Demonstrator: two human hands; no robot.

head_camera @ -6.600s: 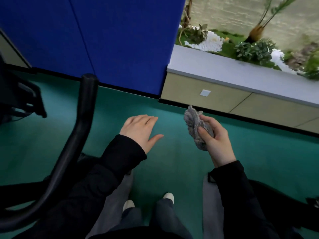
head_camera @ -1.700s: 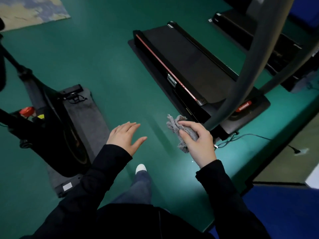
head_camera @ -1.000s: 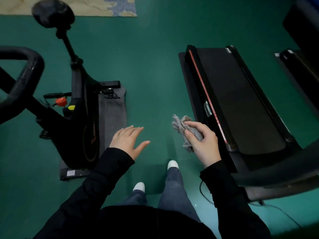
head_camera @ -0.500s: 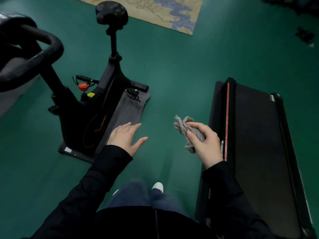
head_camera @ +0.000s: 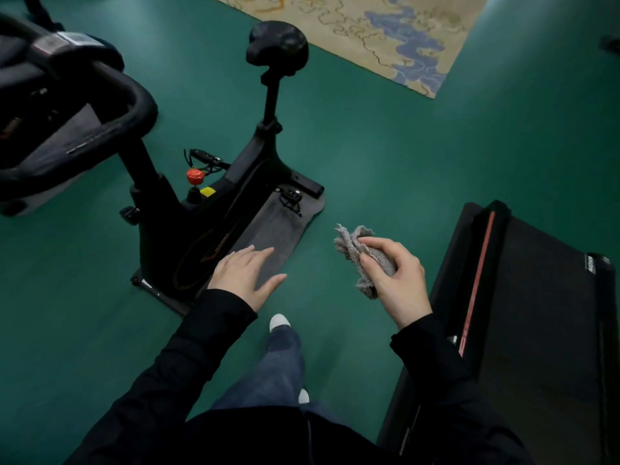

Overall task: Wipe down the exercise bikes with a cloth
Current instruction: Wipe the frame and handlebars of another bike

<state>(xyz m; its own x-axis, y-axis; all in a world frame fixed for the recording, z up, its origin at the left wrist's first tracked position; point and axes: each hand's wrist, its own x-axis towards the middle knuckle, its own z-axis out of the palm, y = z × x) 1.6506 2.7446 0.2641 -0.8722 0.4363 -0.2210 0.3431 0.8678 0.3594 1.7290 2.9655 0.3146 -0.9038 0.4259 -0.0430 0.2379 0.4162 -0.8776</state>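
Observation:
A black exercise bike (head_camera: 214, 209) stands on the green floor ahead and to my left, its saddle (head_camera: 277, 45) at the top and its handlebar (head_camera: 110, 95) at the upper left. A red knob (head_camera: 195, 176) sits on its frame. My right hand (head_camera: 392, 273) grips a crumpled grey cloth (head_camera: 359, 253) in the air, right of the bike and apart from it. My left hand (head_camera: 245, 276) hovers with fingers straight and spread over the bike's grey mat (head_camera: 278, 229), holding nothing.
A black treadmill (head_camera: 536, 330) with a red side stripe lies close on my right. A tan and blue patterned rug (head_camera: 385, 31) lies on the floor beyond the bike. My feet stand on green floor (head_camera: 402, 156) between bike and treadmill.
I have turned from the blue wall and planter past the treadmills toward the bike, which has come nearer the centre. Both hands keep their pose, cloth still in the right.

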